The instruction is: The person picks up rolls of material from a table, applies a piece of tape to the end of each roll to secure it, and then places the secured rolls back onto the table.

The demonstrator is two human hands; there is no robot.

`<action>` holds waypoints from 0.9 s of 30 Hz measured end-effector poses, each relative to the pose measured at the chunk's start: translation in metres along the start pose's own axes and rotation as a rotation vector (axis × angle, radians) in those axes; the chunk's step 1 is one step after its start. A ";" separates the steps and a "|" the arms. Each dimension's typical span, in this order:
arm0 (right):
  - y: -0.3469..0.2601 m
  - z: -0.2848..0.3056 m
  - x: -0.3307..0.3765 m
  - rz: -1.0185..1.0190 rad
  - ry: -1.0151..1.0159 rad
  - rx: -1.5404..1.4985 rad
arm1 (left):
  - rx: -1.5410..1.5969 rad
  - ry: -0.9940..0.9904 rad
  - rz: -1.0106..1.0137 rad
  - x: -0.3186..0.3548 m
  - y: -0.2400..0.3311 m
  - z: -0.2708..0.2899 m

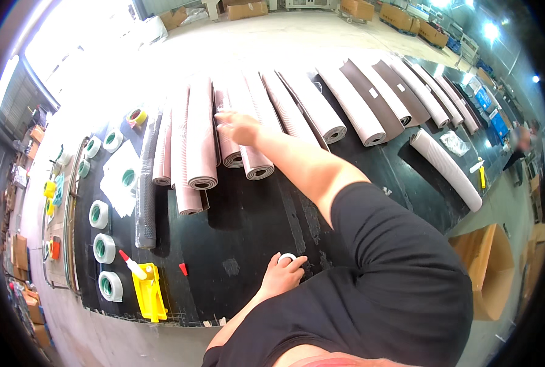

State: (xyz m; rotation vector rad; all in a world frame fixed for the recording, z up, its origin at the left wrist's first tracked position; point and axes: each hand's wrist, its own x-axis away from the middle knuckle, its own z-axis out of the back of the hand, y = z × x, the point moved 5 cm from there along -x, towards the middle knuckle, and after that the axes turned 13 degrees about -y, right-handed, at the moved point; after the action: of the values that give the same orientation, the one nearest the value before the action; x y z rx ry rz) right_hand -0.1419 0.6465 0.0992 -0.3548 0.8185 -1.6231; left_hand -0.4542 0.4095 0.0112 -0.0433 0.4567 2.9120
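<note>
Right hand (239,127) on pink rolls (248,131); left hand (283,274) grips tape roll (287,257).

I'm seeing a pale concrete floor (297,30), hard daylight flooding in at the upper left, cardboard boxes (401,15) lining the far edge, ceiling lamps (489,29) glaring upper right.

A factory or warehouse workshop: a long black tabletop (248,226) carries many rolls of pinkish ribbed sheeting (200,140) and a row of white tape rolls (103,248), with a bare concrete floor (297,37) and stacked cardboard boxes (248,9) beyond.
</note>
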 end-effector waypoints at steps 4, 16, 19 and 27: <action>0.048 0.053 0.090 -0.472 0.311 0.230 | 0.052 0.048 -0.029 0.001 -0.001 -0.007; 0.121 0.040 0.145 -1.174 -0.117 0.660 | -0.003 0.133 0.019 -0.004 0.008 -0.004; 0.093 0.049 0.197 -1.165 -0.203 0.621 | 0.152 0.184 0.141 0.007 0.004 -0.004; 0.010 0.065 0.487 -0.709 -0.321 0.711 | 0.427 0.345 0.345 0.036 -0.003 0.033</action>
State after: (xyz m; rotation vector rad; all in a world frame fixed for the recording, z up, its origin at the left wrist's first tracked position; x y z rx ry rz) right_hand -0.2053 0.1634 0.0359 -0.3945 -0.1942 -2.3019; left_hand -0.4891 0.4292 0.0391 -0.4494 1.2459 3.0636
